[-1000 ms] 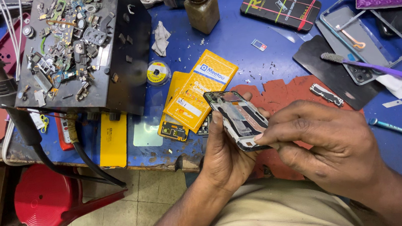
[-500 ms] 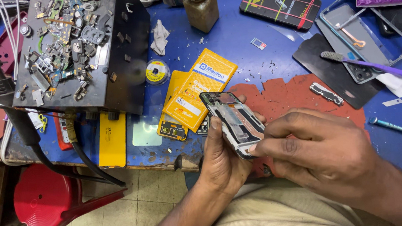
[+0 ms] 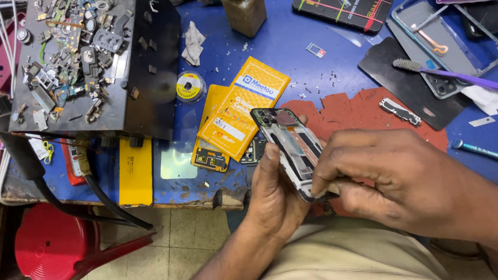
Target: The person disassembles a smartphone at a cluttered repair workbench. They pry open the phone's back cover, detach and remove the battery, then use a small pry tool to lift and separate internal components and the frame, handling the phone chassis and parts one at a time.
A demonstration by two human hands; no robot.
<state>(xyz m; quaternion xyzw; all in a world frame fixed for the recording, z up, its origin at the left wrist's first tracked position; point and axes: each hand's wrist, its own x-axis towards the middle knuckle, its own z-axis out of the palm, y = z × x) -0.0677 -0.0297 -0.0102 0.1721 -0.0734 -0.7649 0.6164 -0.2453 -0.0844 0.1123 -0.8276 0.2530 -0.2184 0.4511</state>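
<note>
Black and grey, the opened phone body [image 3: 289, 148] sits tilted in your left hand [image 3: 275, 195], held just off the near edge of the blue table [image 3: 288, 40], over your lap. Your left hand is curled around the phone's lower part from the left, thumb lying up along its left edge and the other fingers hidden behind it, so the grip is closed on the frame. Your right hand [image 3: 396, 178] comes in from the right of the phone, fingers bent and bunched together, fingertips [image 3: 320, 186] pressed against the phone's lower right corner; whether they pinch a small part there you cannot tell, since the knuckles cover the spot.

Just left of the phone and beyond it lie two yellow packets [image 3: 241, 113], one overlapping the other. Further left of the phone stands a black metal box [image 3: 146, 65] strewn with small scrap parts. To the right of the phone, a red mat [image 3: 355, 113] covers the table, and further right a purple-handled brush [image 3: 466, 82] rests across a clear phone case [image 3: 456, 38]. A brown bottle [image 3: 244, 5] stands well beyond the phone
</note>
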